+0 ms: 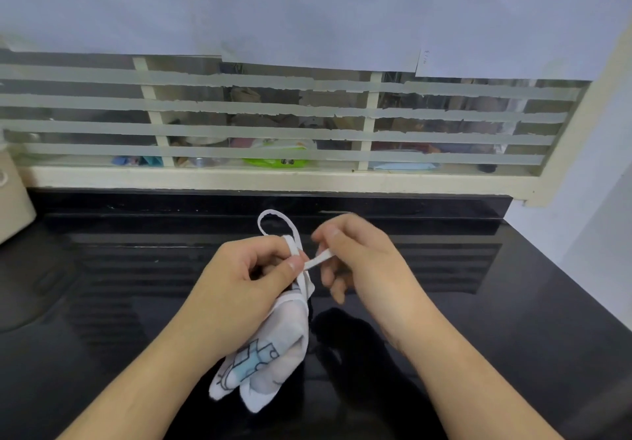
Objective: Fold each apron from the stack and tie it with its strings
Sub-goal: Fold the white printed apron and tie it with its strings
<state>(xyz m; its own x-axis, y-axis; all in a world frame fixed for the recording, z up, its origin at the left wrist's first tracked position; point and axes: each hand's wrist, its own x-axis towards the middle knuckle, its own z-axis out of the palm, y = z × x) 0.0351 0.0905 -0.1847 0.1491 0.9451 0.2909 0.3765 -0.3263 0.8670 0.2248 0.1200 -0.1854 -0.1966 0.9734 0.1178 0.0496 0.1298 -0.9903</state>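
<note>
left hand (246,282): fingers curled, gripping | right hand (359,255): thumb and forefinger pinching | forearms converge

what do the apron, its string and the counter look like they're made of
Apron: thin white printed fabric, probably cotton or a blend; it bunches softly.
String: flat white fabric tape, matte, bends into a loop.
Counter: black polished stone or similar; glossy, mirrors the window bars.

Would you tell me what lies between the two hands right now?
In the head view, a short stretch of white apron string spans the gap between the left hand and right hand; both pinch it.
</note>
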